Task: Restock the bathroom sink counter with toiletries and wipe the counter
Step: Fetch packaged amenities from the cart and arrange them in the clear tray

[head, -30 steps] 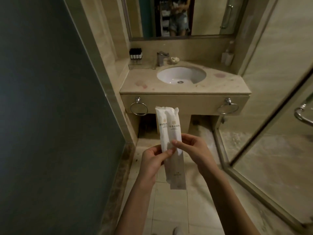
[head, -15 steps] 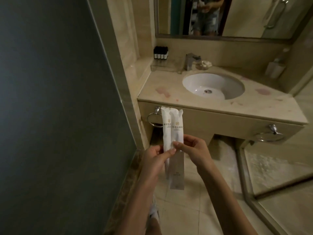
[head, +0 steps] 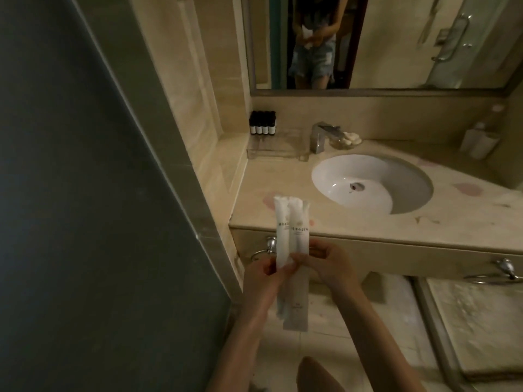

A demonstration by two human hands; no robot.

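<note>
Left hand [head: 260,281] and right hand [head: 328,264] both pinch two long white paper sachets [head: 294,230], long axis upright, with the beige stone counter [head: 353,224] directly ahead.

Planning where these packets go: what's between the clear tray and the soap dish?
In the head view, only the faucet stands between the clear tray and the soap dish.
</note>
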